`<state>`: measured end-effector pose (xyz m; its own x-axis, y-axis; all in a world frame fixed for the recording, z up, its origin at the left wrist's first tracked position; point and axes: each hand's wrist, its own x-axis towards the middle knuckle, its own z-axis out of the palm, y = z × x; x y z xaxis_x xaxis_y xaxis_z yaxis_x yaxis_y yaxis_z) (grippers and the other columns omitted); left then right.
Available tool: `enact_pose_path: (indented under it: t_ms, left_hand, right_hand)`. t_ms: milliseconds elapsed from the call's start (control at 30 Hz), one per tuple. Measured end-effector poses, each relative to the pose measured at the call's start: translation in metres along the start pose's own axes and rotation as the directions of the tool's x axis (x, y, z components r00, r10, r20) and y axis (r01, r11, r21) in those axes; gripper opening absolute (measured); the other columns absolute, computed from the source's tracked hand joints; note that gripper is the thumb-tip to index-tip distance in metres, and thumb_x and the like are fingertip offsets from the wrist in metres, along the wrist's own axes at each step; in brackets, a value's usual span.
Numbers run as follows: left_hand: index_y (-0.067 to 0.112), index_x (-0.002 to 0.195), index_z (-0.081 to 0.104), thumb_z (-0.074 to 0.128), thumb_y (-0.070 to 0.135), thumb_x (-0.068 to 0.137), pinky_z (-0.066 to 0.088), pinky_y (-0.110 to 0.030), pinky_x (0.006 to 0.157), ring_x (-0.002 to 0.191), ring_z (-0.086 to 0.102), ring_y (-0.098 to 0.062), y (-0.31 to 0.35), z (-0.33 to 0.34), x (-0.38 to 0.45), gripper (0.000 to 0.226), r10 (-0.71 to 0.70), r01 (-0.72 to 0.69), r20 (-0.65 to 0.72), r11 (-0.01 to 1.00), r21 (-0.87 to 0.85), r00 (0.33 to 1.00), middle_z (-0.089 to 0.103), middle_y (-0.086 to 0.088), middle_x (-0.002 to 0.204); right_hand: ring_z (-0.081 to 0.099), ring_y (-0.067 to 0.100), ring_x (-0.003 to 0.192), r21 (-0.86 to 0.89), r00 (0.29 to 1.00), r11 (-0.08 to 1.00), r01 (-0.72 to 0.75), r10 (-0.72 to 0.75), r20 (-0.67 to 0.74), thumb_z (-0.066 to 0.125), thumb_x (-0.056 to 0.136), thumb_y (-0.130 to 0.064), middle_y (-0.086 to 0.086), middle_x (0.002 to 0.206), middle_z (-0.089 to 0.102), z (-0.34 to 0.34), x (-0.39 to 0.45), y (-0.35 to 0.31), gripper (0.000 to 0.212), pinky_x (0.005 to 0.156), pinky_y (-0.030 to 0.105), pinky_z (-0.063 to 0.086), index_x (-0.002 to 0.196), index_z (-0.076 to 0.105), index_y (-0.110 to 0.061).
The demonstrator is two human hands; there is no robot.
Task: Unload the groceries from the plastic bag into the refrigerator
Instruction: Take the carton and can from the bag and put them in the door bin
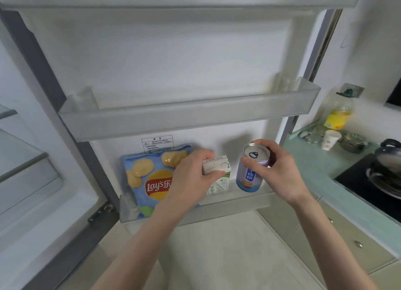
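Cardboard carton (217, 167): light, crushable, pinched at top by left hand (193, 174). Smooth, slippery can (249, 172), rim clamped under right hand (275, 170) fingertips.

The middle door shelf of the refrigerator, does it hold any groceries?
No, the middle door shelf shows nothing inside; the chips bag, carton and can are at the lower door shelf.
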<state>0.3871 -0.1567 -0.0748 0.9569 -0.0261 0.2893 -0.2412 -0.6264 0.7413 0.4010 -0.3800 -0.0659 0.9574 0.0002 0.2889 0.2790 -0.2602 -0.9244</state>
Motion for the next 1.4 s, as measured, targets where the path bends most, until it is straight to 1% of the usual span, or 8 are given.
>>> enact_pose_path:
  t_ms: [233, 500, 700, 933, 1033, 1100, 1233, 1400]
  left_hand:
    - [0.028, 0.107, 0.062, 0.079, 0.040, 0.084, 0.057, -0.041, 0.078, 0.085, 0.064, -0.008, -0.004, 0.022, 0.008, 0.031, -0.031, 0.026, 0.062, 0.996, 0.083, 0.998, 0.065, 0.012, 0.097]
    - [0.023, 0.116, 0.059, 0.074, 0.035, 0.089, 0.048, -0.031, 0.079, 0.092, 0.055, -0.010, -0.008, 0.038, 0.010, 0.032, -0.033, 0.011, 0.111, 0.982, 0.186, 0.993, 0.056, 0.011, 0.104]
    - [0.024, 0.115, 0.059, 0.073, 0.035, 0.090, 0.049, -0.036, 0.082, 0.093, 0.056, -0.012, -0.008, 0.040, 0.012, 0.031, -0.043, 0.023, 0.103, 0.981, 0.194, 0.994, 0.055, 0.010, 0.103]
    - [0.027, 0.132, 0.049, 0.069, 0.031, 0.094, 0.049, -0.036, 0.092, 0.111, 0.056, -0.014, -0.005, 0.037, 0.012, 0.043, -0.040, 0.003, 0.168, 0.977, 0.213, 0.985, 0.056, 0.006, 0.123]
    - [0.023, 0.135, 0.050, 0.064, 0.028, 0.098, 0.045, -0.028, 0.088, 0.116, 0.055, -0.015, -0.003, 0.038, 0.012, 0.040, -0.041, -0.011, 0.206, 0.969, 0.249, 0.978, 0.052, 0.003, 0.126]
    - [0.023, 0.136, 0.050, 0.063, 0.028, 0.099, 0.042, -0.024, 0.085, 0.116, 0.054, -0.014, -0.002, 0.038, 0.012, 0.039, -0.045, -0.008, 0.207, 0.968, 0.252, 0.977, 0.052, 0.003, 0.127]
    - [0.024, 0.136, 0.050, 0.063, 0.029, 0.099, 0.049, -0.031, 0.092, 0.117, 0.055, -0.015, -0.002, 0.039, 0.010, 0.040, -0.049, -0.002, 0.199, 0.969, 0.248, 0.979, 0.054, 0.003, 0.127]
    - [0.027, 0.141, 0.046, 0.058, 0.041, 0.099, 0.049, -0.036, 0.097, 0.123, 0.049, -0.014, 0.001, 0.035, 0.003, 0.046, -0.014, -0.036, 0.161, 0.953, 0.300, 0.987, 0.050, 0.007, 0.135]
  right_hand:
    - [0.069, -0.002, 0.090, -0.081, 0.999, 0.996, -0.035, 0.037, 0.029, 0.089, 0.077, -0.027, -0.021, 0.095, 0.073, 0.004, 0.004, 0.028, 0.043, 0.077, 0.011, 0.053, 0.110, 0.063, -0.040]
    - [0.068, -0.004, 0.091, -0.159, 0.996, 0.986, -0.055, 0.065, 0.058, 0.087, 0.077, -0.035, -0.018, 0.100, 0.073, 0.003, 0.006, 0.048, 0.044, 0.076, 0.010, 0.051, 0.115, 0.064, -0.033]
    - [0.066, -0.005, 0.090, -0.192, 0.996, 0.980, -0.046, 0.059, 0.064, 0.087, 0.078, -0.033, -0.016, 0.101, 0.072, 0.001, 0.006, 0.058, 0.043, 0.074, 0.007, 0.048, 0.115, 0.064, -0.031]
    - [0.064, -0.005, 0.097, -0.282, 0.992, 0.959, -0.025, 0.058, 0.109, 0.083, 0.082, -0.038, -0.017, 0.108, 0.068, -0.002, 0.012, 0.066, 0.044, 0.078, 0.008, 0.048, 0.119, 0.061, -0.033]
    - [0.064, -0.007, 0.098, -0.301, 0.991, 0.953, -0.031, 0.068, 0.113, 0.082, 0.083, -0.037, -0.018, 0.110, 0.068, -0.003, 0.013, 0.067, 0.045, 0.078, 0.005, 0.046, 0.122, 0.060, -0.032]
    - [0.062, -0.009, 0.101, -0.324, 0.992, 0.946, -0.016, 0.055, 0.111, 0.081, 0.084, -0.038, -0.017, 0.115, 0.067, -0.001, 0.012, 0.067, 0.048, 0.080, 0.002, 0.043, 0.126, 0.060, -0.031]
    - [0.054, -0.021, 0.106, -0.358, 0.993, 0.933, 0.041, 0.002, 0.118, 0.078, 0.088, -0.037, -0.014, 0.125, 0.063, 0.001, 0.008, 0.060, 0.061, 0.083, -0.005, 0.036, 0.143, 0.054, -0.027]
    - [0.049, -0.010, 0.111, -0.450, 0.983, 0.876, 0.175, -0.129, 0.131, 0.070, 0.093, -0.047, -0.025, 0.128, 0.051, -0.002, -0.004, 0.049, 0.066, 0.090, -0.005, 0.031, 0.151, 0.042, -0.032]
